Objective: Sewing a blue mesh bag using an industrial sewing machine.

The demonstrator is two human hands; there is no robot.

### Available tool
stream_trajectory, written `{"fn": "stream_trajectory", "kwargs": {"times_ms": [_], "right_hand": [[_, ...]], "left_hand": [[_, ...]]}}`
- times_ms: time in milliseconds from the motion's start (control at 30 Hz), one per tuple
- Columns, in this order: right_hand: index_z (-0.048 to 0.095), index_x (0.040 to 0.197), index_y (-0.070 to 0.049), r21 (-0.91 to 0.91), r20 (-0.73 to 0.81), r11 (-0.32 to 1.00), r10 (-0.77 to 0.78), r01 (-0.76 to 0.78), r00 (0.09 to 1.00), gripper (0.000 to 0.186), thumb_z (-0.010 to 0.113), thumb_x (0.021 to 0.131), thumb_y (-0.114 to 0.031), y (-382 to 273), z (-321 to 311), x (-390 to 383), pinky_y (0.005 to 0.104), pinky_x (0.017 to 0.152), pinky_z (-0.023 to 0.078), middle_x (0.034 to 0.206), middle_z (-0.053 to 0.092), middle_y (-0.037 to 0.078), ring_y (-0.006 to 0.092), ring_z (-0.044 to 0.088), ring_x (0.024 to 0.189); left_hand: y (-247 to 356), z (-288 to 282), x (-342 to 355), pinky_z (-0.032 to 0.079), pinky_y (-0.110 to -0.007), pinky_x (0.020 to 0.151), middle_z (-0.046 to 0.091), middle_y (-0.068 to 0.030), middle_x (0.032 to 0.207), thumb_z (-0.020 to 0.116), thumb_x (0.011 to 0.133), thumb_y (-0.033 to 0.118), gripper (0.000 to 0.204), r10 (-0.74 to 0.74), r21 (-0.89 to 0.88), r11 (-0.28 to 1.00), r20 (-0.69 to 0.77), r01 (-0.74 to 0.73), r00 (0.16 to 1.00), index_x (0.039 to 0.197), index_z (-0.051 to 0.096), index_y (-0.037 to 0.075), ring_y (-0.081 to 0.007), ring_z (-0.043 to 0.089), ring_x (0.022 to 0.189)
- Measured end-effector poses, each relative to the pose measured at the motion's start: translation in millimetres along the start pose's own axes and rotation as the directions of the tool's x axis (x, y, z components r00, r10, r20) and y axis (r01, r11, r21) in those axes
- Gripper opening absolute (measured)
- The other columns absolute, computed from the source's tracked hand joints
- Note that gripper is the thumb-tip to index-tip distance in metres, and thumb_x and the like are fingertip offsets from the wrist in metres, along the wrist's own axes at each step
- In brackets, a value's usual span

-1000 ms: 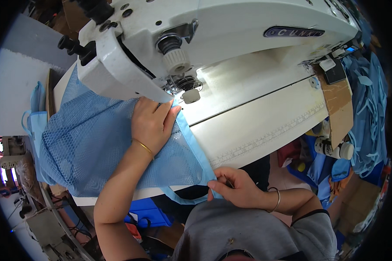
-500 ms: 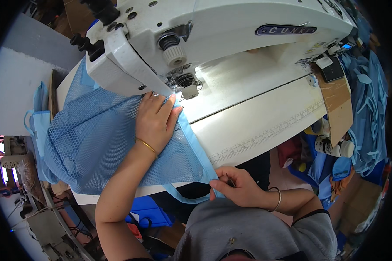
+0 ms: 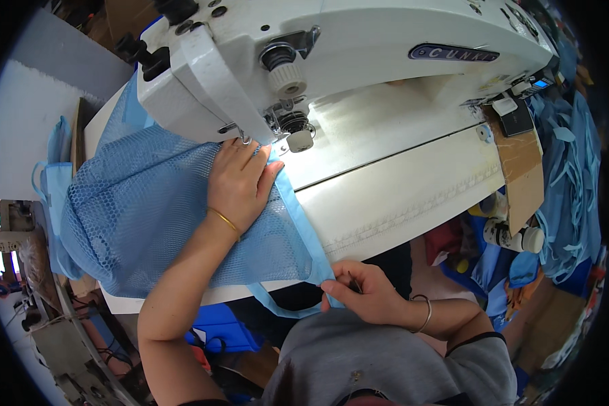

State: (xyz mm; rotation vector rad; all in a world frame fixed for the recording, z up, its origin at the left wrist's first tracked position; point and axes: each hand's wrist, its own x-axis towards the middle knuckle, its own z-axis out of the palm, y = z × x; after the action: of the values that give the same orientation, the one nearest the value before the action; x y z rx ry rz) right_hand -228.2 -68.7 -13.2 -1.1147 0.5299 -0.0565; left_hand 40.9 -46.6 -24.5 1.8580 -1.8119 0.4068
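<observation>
Blue mesh cloth (image 3: 149,210), edged with a light blue band (image 3: 299,218), is spread over the left part of the sewing machine's bed. My left hand (image 3: 240,179) lies flat on the mesh right beside the needle area (image 3: 277,143), fingers stretched out and thumb along the band. The fingertips are partly hidden under the machine head (image 3: 206,91). Nearer my body, my right hand (image 3: 365,292) pinches the band's near corner between thumb and fingers. A small dark object (image 3: 354,284), too hidden to name, sits in that hand. A light blue strap (image 3: 277,310) loops below the corner.
The white sewing machine arm (image 3: 379,47) spans the top. A cardboard piece (image 3: 521,176) and a dark phone-like box (image 3: 516,118) lie at the bed's right end. Beyond hang light blue strips (image 3: 572,183); a white bottle (image 3: 514,235) stands below.
The whole view has shifted and turned slightly. Both hands keep their places on the cloth, with hardly any visible movement against it.
</observation>
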Motion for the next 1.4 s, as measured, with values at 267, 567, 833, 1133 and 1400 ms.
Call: {"fn": "stream_trajectory", "kwargs": {"times_ms": [267, 567, 833, 1133, 1400], "right_hand": [[0.066, 0.088, -0.004, -0.139, 0.119, 0.989, 0.057, -0.04, 0.991, 0.019, 0.06, 0.096, -0.02, 13, -8, 0, 0.0204, 0.053, 0.034, 0.06, 0.05, -0.005, 0.0022, 0.038, 0.054], [0.067, 0.099, -0.004, -0.159, 0.316, 0.961, 0.266, -0.225, 0.911, 0.023, 0.057, 0.097, -0.025, 35, -18, 4, 0.0223, 0.056, 0.039, 0.071, 0.063, -0.002, 0.003, 0.046, 0.059], [0.066, 0.102, -0.003, -0.188, 0.347, 0.98, 0.135, -0.072, 0.928, 0.022, 0.057, 0.097, -0.022, 44, -14, 12, 0.0209, 0.061, 0.042, 0.083, 0.069, -0.001, 0.0029, 0.049, 0.063], [0.064, 0.107, -0.003, 0.039, 0.518, 0.982, 0.136, -0.182, 0.844, 0.019, 0.056, 0.097, -0.017, -15, -3, 10, 0.0187, 0.057, 0.04, 0.088, 0.071, 0.002, 0.0033, 0.054, 0.067], [0.06, 0.106, -0.004, 0.475, 0.513, 0.865, -0.121, -0.164, 0.85, 0.026, 0.052, 0.099, -0.028, -80, 13, 17, 0.018, 0.051, 0.038, 0.081, 0.067, 0.008, 0.0078, 0.055, 0.06]], "left_hand": [[36, -38, 5, 0.041, -0.047, 0.1, 0.058, -0.0226, 0.117, 0.07, 0.081, 0.022, 0.041, -0.062, -0.008, 0.998, 0.274, 0.067, 0.96, 0.109, 0.06, -0.006, -0.0382, 0.053, 0.114], [64, -48, -31, 0.035, -0.047, 0.106, 0.05, -0.0221, 0.136, 0.061, 0.083, 0.01, 0.045, -0.099, -0.235, 0.952, 0.367, 0.195, 0.925, 0.124, 0.053, -0.007, -0.0397, 0.043, 0.13], [49, -46, -20, 0.04, -0.049, 0.102, 0.054, -0.0225, 0.129, 0.062, 0.078, 0.011, 0.042, -0.077, -0.211, 0.964, 0.35, 0.159, 0.933, 0.115, 0.058, -0.008, -0.0388, 0.048, 0.124], [86, -85, -61, 0.045, -0.04, 0.076, 0.063, -0.0137, 0.104, 0.064, 0.071, 0.004, 0.031, 0.056, -0.054, 0.997, 0.0, -0.056, 0.998, 0.102, 0.065, 0.003, -0.0275, 0.057, 0.089], [128, -95, -168, 0.048, -0.036, 0.061, 0.063, -0.0127, 0.089, 0.058, 0.074, -0.007, 0.022, -0.407, -0.296, 0.878, -0.042, 0.377, 0.913, 0.094, 0.061, 0.003, -0.0255, 0.059, 0.068]]}}
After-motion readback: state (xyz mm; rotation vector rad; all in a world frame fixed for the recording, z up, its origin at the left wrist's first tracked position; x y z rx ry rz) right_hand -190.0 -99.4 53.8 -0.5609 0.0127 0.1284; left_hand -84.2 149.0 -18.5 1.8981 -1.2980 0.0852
